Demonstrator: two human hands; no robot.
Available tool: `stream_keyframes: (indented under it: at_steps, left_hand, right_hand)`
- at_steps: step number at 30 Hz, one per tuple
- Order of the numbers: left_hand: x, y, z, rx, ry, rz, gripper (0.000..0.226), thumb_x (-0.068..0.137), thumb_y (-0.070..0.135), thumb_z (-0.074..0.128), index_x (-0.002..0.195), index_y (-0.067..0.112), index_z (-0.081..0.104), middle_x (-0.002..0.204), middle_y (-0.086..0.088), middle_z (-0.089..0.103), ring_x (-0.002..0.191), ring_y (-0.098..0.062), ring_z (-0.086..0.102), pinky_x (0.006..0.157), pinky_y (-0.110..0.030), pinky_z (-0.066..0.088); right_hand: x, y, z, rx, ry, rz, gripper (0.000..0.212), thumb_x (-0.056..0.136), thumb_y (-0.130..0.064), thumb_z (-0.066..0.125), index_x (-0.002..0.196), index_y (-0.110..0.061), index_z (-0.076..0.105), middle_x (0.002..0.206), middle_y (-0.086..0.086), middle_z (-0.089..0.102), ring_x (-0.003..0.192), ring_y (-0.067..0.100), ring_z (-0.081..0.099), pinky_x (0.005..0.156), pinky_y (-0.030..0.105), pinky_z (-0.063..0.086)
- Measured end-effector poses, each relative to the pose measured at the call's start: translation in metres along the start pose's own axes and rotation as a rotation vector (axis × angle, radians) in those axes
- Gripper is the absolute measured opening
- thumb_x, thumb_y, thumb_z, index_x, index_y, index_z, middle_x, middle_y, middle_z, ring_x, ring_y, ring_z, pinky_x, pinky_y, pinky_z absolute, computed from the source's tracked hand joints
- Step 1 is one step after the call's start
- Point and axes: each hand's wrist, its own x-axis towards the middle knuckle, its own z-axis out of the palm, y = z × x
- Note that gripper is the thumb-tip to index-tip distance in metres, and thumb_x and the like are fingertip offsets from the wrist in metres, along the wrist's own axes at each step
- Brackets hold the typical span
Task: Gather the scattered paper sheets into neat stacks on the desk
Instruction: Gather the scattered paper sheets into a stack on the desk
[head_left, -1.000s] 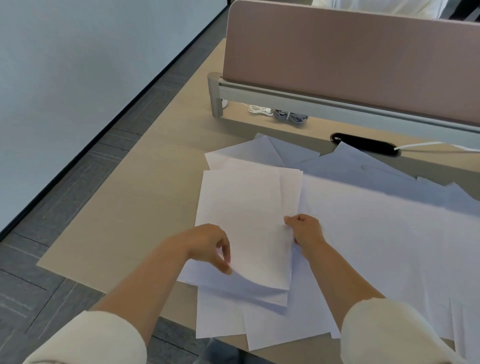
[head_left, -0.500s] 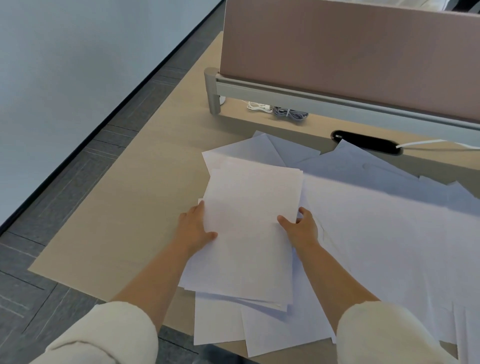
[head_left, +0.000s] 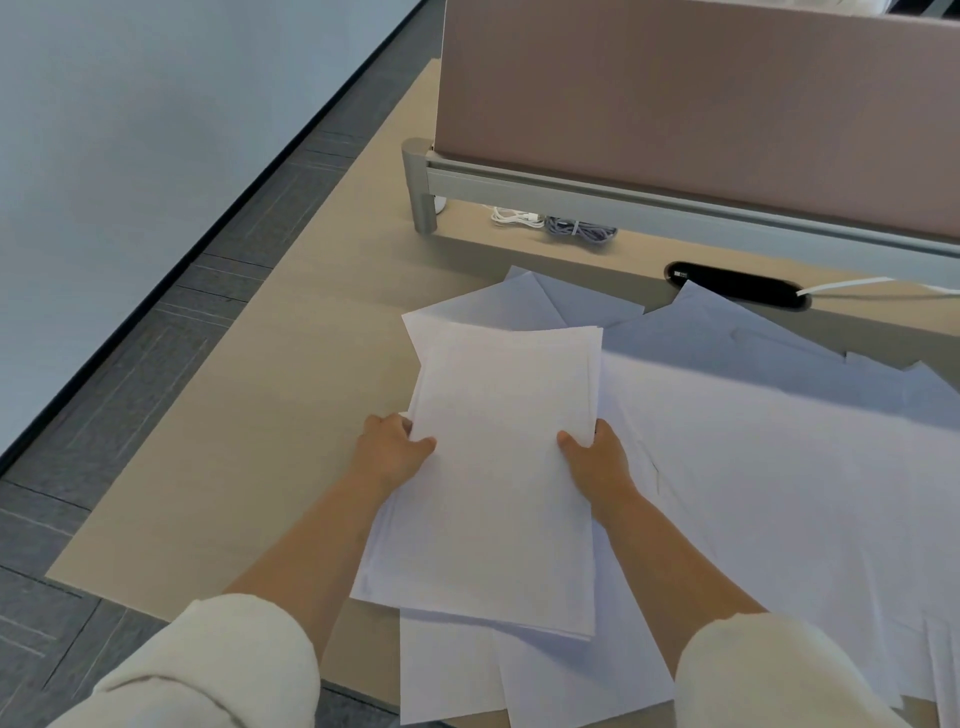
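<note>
Moved to the sides of the partial stack (head_left: 501, 467) on the desk (head_left: 260, 441), left hand (head_left: 392, 460) and right hand (head_left: 600, 465) now clamp it, thumbs on top, and we judge many loose sheets (head_left: 779, 467) remain ungathered.

white paper stack (head_left: 498, 467) | roughly squared | atop scattered sheets (head_left: 779, 467) | desk (head_left: 260, 441)

desk (head_left: 270, 415): light wood, bare on the left | sheets (head_left: 779, 493): many, white, piled across the middle and right, some poke past the near edge | back: white cable (head_left: 514, 217) and grey cable (head_left: 582, 231) side by side, near a grey post (head_left: 422, 192) | slot (head_left: 737, 286): black, a sheet corner reaches it
</note>
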Motion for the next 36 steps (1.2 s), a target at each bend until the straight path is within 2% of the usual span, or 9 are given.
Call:
stream_keyframes:
  at_steps: [4, 7, 11, 14, 17, 25, 30, 32, 36]
  left_hand:
    - [0.012, 0.000, -0.006, -0.051, 0.015, -0.046, 0.046, 0.084, 0.028, 0.064, 0.117, -0.001, 0.051, 0.112, -0.013, 0.057, 0.102, -0.031, 0.058, 0.074, -0.029, 0.040]
    - [0.018, 0.003, -0.009, 0.005, -0.005, -0.067, 0.045, 0.086, 0.031, 0.060, 0.114, -0.003, 0.053, 0.114, -0.015, 0.059, 0.105, -0.033, 0.057, 0.073, -0.028, 0.038]
    - [0.025, 0.005, -0.011, 0.098, -0.079, -0.063, 0.048, 0.081, 0.029, 0.064, 0.117, 0.000, 0.052, 0.118, -0.012, 0.058, 0.106, -0.031, 0.058, 0.076, -0.030, 0.043]
    - [0.028, 0.004, -0.012, 0.177, -0.116, -0.051, 0.054, 0.076, 0.030, 0.071, 0.117, 0.001, 0.050, 0.118, -0.012, 0.058, 0.107, -0.030, 0.058, 0.079, -0.032, 0.044]
    - [0.028, 0.006, -0.014, 0.226, -0.116, -0.040, 0.060, 0.076, 0.031, 0.073, 0.122, 0.002, 0.046, 0.121, -0.011, 0.056, 0.112, -0.029, 0.055, 0.085, -0.033, 0.043]
    - [0.035, 0.004, -0.015, 0.082, -0.148, -0.067, 0.057, 0.074, 0.031, 0.073, 0.112, -0.007, 0.056, 0.111, -0.022, 0.063, 0.100, -0.035, 0.063, 0.079, -0.037, 0.052]
    - [0.035, 0.004, -0.014, 0.061, -0.150, -0.065, 0.052, 0.076, 0.031, 0.071, 0.112, -0.004, 0.057, 0.109, -0.018, 0.065, 0.099, -0.032, 0.063, 0.075, -0.034, 0.051]
    - [0.035, 0.003, -0.015, 0.080, -0.160, -0.060, 0.050, 0.075, 0.030, 0.071, 0.110, -0.002, 0.057, 0.107, -0.016, 0.065, 0.095, -0.031, 0.063, 0.071, -0.030, 0.048]
    - [0.038, 0.005, -0.019, 0.099, -0.196, -0.069, 0.043, 0.076, 0.032, 0.070, 0.100, -0.001, 0.060, 0.098, -0.014, 0.065, 0.087, -0.030, 0.062, 0.068, -0.029, 0.043]
  right_hand:
    - [0.001, 0.004, 0.001, 0.133, -0.030, 0.016, 0.033, 0.093, -0.016, 0.054, 0.125, -0.010, 0.048, 0.114, 0.005, 0.059, 0.099, 0.023, 0.057, 0.085, 0.035, 0.048]
    - [0.005, 0.003, 0.006, -0.125, 0.102, 0.032, 0.033, 0.090, -0.018, 0.055, 0.119, -0.005, 0.049, 0.104, 0.005, 0.058, 0.092, 0.023, 0.054, 0.079, 0.032, 0.044]
    - [0.012, -0.003, 0.014, -0.354, 0.187, 0.079, 0.040, 0.087, -0.030, 0.055, 0.115, -0.001, 0.056, 0.120, 0.013, 0.055, 0.108, 0.033, 0.051, 0.093, 0.043, 0.046]
    - [0.015, -0.007, 0.014, -0.241, 0.191, 0.091, 0.022, 0.085, -0.024, 0.056, 0.081, -0.003, 0.053, 0.103, 0.013, 0.055, 0.081, 0.027, 0.055, 0.072, 0.032, 0.047]
    - [0.015, -0.008, 0.010, -0.122, 0.199, 0.093, 0.029, 0.082, -0.016, 0.057, 0.061, -0.010, 0.039, 0.074, 0.006, 0.050, 0.057, 0.019, 0.046, 0.054, 0.025, 0.037]
    - [0.009, -0.013, 0.004, 0.155, 0.049, 0.139, 0.018, 0.083, -0.021, 0.063, 0.091, -0.004, 0.059, 0.086, 0.009, 0.063, 0.078, 0.027, 0.060, 0.079, 0.044, 0.055]
    - [0.012, -0.011, 0.002, 0.297, 0.005, 0.191, 0.035, 0.086, -0.026, 0.065, 0.112, -0.012, 0.045, 0.101, 0.009, 0.059, 0.086, 0.027, 0.061, 0.076, 0.044, 0.056]
    - [0.014, -0.009, 0.003, 0.257, -0.061, 0.247, 0.040, 0.089, -0.025, 0.062, 0.121, -0.010, 0.044, 0.112, 0.011, 0.059, 0.092, 0.028, 0.061, 0.071, 0.038, 0.055]
    - [0.014, -0.009, 0.004, 0.026, -0.060, 0.070, 0.032, 0.093, -0.011, 0.049, 0.125, -0.008, 0.046, 0.121, 0.012, 0.058, 0.105, 0.030, 0.057, 0.092, 0.043, 0.049]
